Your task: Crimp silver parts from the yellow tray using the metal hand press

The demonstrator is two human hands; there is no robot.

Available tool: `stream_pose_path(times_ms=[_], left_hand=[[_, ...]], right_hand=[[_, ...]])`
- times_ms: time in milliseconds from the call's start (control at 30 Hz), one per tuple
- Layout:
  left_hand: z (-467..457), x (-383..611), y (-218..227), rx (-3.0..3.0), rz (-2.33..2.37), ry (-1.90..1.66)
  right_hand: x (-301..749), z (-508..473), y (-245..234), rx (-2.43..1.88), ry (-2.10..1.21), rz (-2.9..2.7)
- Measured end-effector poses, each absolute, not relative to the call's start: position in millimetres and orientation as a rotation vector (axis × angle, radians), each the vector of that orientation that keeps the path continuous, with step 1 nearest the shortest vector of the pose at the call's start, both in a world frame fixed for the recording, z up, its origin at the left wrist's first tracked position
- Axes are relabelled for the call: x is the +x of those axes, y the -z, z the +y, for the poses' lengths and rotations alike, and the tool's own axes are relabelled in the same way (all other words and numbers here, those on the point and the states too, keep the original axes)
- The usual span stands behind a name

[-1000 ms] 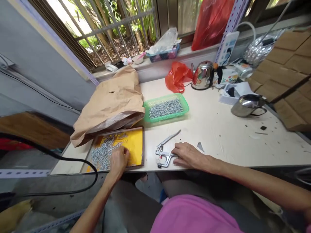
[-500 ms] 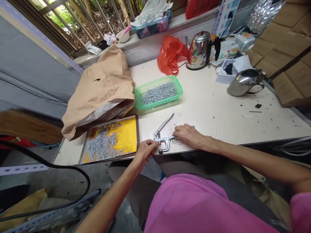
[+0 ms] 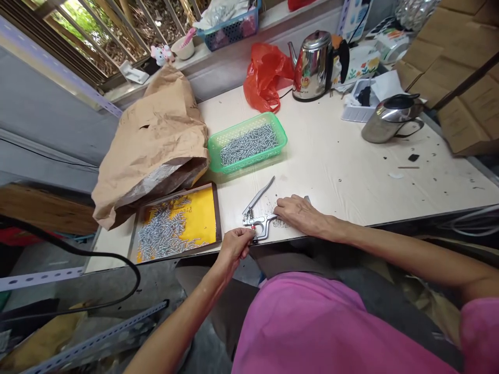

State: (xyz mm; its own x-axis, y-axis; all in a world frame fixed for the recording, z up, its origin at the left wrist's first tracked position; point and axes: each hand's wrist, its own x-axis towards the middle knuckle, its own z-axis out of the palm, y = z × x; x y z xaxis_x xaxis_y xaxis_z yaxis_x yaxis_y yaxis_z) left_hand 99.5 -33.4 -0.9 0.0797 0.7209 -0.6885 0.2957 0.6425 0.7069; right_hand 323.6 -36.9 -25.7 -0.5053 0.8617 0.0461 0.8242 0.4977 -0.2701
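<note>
Silver snap pliers (image 3: pixel 266 222) lie at the table's front edge, their upper handle raised and a spring showing near the pivot. My right hand (image 3: pixel 298 213) is closed around the lower handle and rests on the table. At the jaws, beside a small red part, my left hand (image 3: pixel 235 245) pinches thumb and finger together; what sits between them is too small to name. Left of that hand is a dark-rimmed tray (image 3: pixel 218 212) with a yellow bottom, strewn with small silver metal pieces (image 3: pixel 161 238). Farther back, a green basket (image 3: pixel 284 141) holds many similar pieces.
A large brown paper bag (image 3: pixel 152 130) stands behind the tray. Toward the back are a red plastic bag (image 3: pixel 265 72), a steel kettle (image 3: pixel 313 67) and a white box (image 3: pixel 356 111). A steel jug (image 3: pixel 384 122) stands at the right, near cardboard (image 3: pixel 460 67).
The view has shifted slightly, so the table things sit a little higher and to the left. My left fingers have moved in closer at the pliers' jaws; my right hand keeps its grip.
</note>
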Motion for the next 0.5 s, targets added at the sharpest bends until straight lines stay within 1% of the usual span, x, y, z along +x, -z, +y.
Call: stream_pose_path(times_ms=[133, 500], left_hand=[[-32, 98, 2, 0.860, 1.513, -0.331], [-14, 91, 1, 1.002, 1.490, -0.009]], right_hand=[[323, -38, 26, -1.462, -0.321, -2.553], [322, -36, 25, -1.466, -0.342, -2.536]])
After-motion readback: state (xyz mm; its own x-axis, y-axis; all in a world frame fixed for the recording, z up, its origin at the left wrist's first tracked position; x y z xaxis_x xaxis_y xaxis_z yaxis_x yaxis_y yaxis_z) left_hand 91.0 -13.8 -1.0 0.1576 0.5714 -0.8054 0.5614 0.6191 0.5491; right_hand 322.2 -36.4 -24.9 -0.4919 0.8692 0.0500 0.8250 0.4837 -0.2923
